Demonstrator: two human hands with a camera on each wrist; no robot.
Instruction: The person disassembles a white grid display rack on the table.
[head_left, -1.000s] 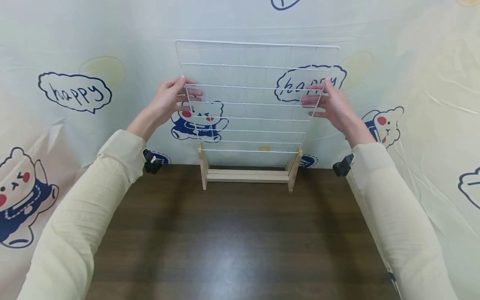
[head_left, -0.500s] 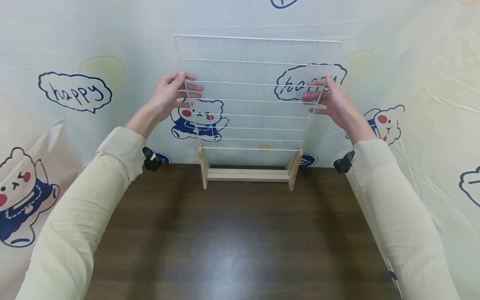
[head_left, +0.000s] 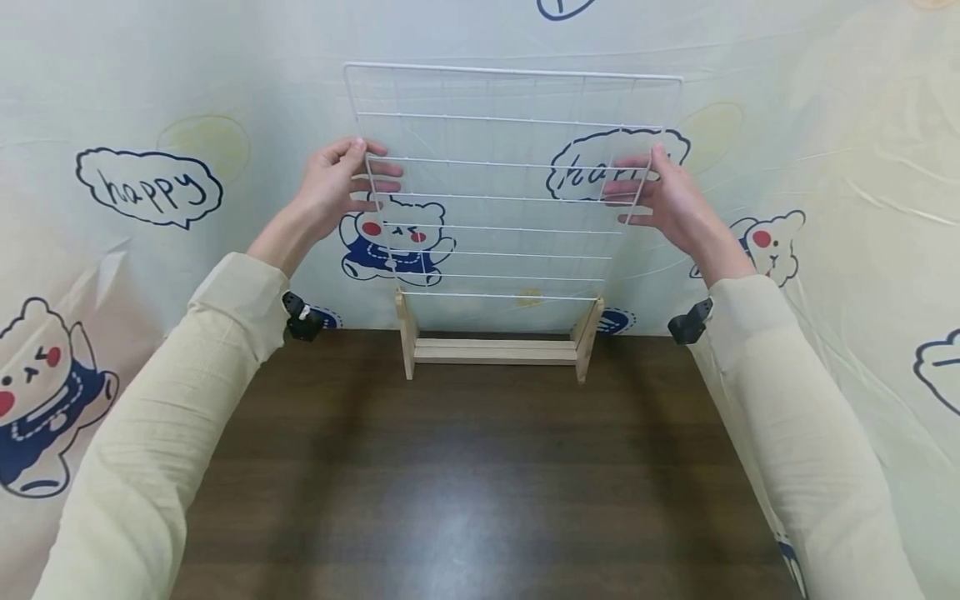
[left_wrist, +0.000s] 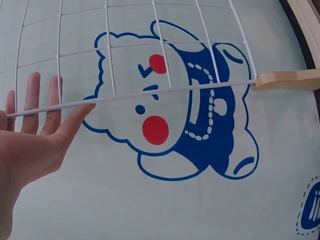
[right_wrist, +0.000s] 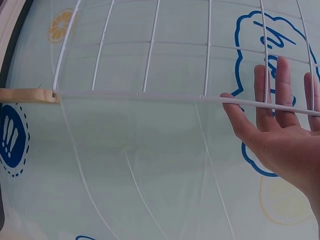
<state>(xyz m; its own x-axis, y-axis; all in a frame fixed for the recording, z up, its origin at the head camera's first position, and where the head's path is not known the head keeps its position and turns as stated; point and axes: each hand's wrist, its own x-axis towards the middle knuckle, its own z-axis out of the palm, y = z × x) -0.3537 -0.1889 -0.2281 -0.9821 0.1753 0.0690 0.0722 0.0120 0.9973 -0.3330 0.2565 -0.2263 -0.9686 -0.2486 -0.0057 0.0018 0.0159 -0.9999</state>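
Note:
A white wire grid panel rises from a small wooden stand, its lower edge between the two wooden side pieces. My left hand holds the panel's left side wire, thumb in front and fingers spread behind. At the opposite side wire my right hand has the same hold, with the thumb on the near side. The left wrist view shows the left hand with its fingers fairly straight behind the bars. In the right wrist view the wooden end piece meets the panel's lower corner.
The stand is at the back of a dark brown wooden table. Behind it hangs a pale cloth printed with bears and the word "happy". Black wrist cameras are worn below both hands.
The panel's upper edge has shifted slightly upward in the head view, and both hands have risen a little with it. The wooden stand stays in place.

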